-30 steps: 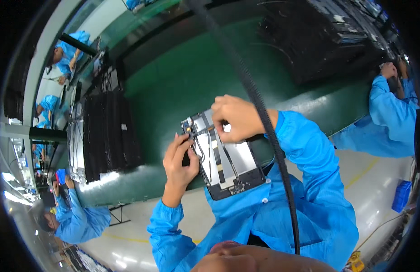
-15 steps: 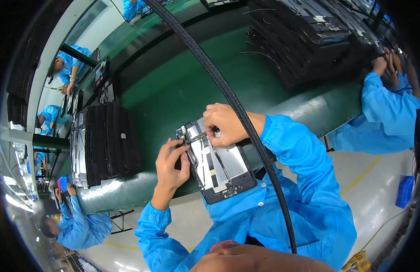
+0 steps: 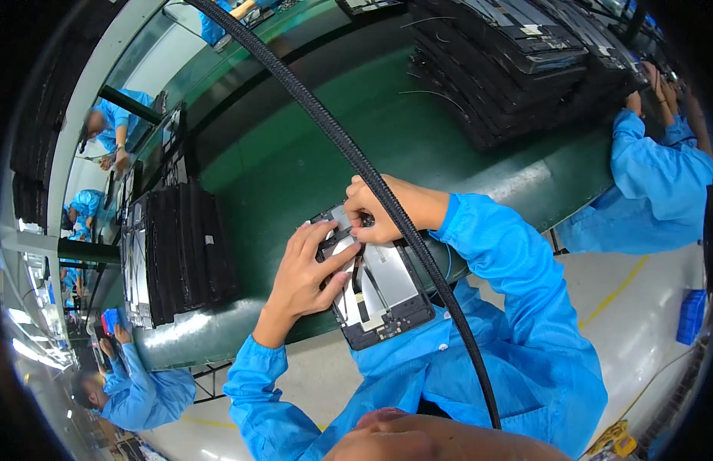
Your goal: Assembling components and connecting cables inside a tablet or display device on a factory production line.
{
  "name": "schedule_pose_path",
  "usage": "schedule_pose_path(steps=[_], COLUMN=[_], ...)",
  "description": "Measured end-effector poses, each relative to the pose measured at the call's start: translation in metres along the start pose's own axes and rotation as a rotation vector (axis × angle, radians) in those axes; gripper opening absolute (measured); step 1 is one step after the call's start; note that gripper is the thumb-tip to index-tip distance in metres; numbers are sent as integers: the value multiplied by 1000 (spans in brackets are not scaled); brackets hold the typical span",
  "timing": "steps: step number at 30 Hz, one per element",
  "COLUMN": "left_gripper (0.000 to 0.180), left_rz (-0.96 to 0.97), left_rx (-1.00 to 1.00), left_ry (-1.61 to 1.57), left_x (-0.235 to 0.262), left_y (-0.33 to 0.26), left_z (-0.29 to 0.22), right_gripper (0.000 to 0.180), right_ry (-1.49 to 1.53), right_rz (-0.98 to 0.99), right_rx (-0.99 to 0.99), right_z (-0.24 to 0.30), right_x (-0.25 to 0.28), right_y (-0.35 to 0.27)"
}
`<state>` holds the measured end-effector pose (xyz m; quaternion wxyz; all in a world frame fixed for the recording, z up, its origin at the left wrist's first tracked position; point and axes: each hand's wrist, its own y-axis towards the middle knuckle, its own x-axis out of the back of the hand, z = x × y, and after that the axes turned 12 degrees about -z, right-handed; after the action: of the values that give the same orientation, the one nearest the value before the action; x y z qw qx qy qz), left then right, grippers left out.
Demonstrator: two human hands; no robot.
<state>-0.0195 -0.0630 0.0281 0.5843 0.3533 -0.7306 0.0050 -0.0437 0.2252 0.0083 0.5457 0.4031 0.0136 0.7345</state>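
Note:
An opened tablet [image 3: 393,280], with silver plates, dark ribbon strips and a black frame, lies at the near table edge, its lower end reaching toward my body. My left hand [image 3: 301,265] rests over its upper left side, fingers stretched and apart, fingertips touching the inner parts near the top. At the upper right of the tablet my right hand [image 3: 383,215] is closed in a pinch, its fingertips close to those of the left. Whatever it pinches is hidden. A black braided cable [image 3: 364,165] crosses the view in front of the right wrist.
Black slabs, seemingly device parts, stand in a row [image 3: 187,253] at the left on the green table [image 3: 287,154]. A tall stack of black trays [image 3: 495,84] with device parts rises at far right. Co-workers in blue sit at both sides. A blue bin [image 3: 691,316] is on the floor.
My left hand has moved right and over the tablet, from its left edge onto the inner parts. The right hand stays pinched at nearly the same place.

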Motion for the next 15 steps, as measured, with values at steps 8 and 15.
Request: schedule_pose_path(steps=[8, 15], left_gripper=[52, 39], left_rz=[-53, -260], left_rx=[64, 324], left_ry=[-115, -76], left_x=[-12, -42], left_y=[-6, -4], left_z=[-13, -58], right_gripper=[17, 20], right_ry=[148, 120], right_rz=[27, 123], right_rx=[-110, -247], right_z=[-5, -6], right_x=[12, 29], right_y=[2, 4])
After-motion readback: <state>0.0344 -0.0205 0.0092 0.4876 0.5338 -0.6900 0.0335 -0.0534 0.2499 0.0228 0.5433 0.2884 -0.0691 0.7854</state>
